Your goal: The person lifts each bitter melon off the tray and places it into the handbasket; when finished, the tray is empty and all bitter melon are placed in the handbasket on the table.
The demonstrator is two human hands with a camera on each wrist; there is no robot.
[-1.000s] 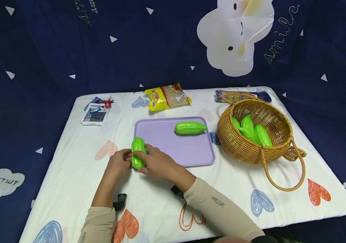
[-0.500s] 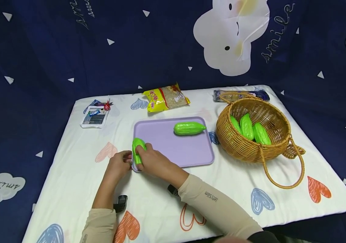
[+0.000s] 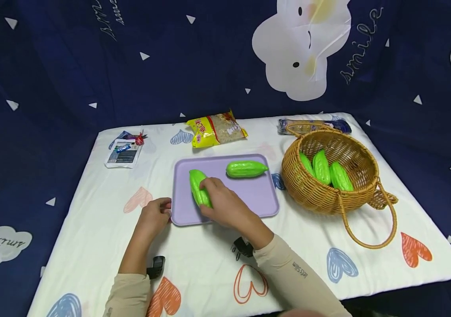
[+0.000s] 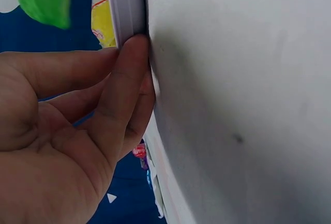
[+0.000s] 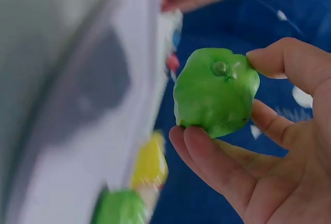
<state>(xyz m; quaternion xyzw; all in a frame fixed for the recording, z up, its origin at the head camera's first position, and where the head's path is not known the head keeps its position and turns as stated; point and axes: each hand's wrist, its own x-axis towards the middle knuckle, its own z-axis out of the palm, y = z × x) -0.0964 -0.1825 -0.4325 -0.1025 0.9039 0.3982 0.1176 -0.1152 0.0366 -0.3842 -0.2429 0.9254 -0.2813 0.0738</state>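
My right hand [image 3: 225, 202] grips a bright green, ridged bitter gourd [image 3: 197, 187] between thumb and fingers. In the right wrist view the held gourd shows its stem end, raised off the lilac tray [image 3: 216, 165], where its shadow falls. A second bitter gourd [image 3: 246, 169] lies crosswise at the tray's back right. At the tray's left edge, near the front corner, is my left hand [image 3: 155, 216]. The left wrist view shows its thumb and fingers pinching the tray's rim [image 4: 126, 12].
A round wicker basket [image 3: 308, 193] with several green gourds stands right of the tray, its handle hanging toward the front. Behind lie a yellow snack bag [image 3: 217, 130] and a long packet [image 3: 340, 126]. Small packages [image 3: 124, 153] sit at the back left.
My right hand closed round the bitter gourd at the tray's left edge, lifted it and carried it right over the tray. The left hand has stayed at the rim.
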